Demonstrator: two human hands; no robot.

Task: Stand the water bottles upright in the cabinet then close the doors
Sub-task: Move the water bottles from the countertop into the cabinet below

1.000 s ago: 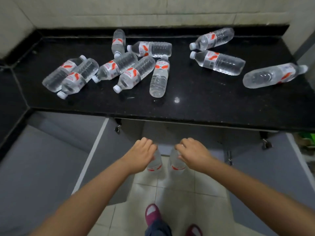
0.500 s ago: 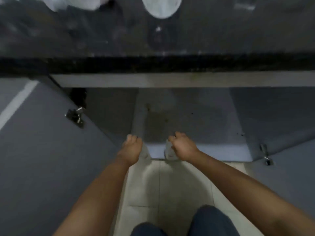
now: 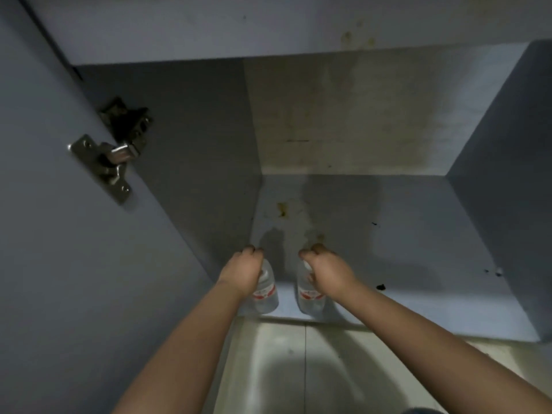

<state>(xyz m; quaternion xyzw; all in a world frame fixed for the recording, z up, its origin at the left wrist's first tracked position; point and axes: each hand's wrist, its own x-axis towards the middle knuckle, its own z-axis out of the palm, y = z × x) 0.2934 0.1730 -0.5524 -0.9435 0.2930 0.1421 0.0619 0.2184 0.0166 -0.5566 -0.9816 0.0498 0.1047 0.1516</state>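
Two water bottles gripped by necks: left hand (image 3: 242, 271) closed on left bottle (image 3: 265, 294), right hand (image 3: 327, 273) closed on right bottle (image 3: 309, 297). Both held upright at cabinet floor (image 3: 403, 234) front edge, 6 o'clock. Door (image 3: 59, 234) open at 9 o'clock. Judged early stage: release, door closing pending.

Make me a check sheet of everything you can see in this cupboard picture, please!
Surface: grey cabinet floor, with dark specks and a yellowish stain.
Job's things: left water bottle and right water bottle, both upright at the front edge, apart from each other.
Clutter: nothing seen.
Grippers: left hand shut on the left bottle's top; right hand shut on the right bottle's top.
Cables: nothing seen.
Surroundings: open left door with a metal hinge; stained back wall; tiled floor below.
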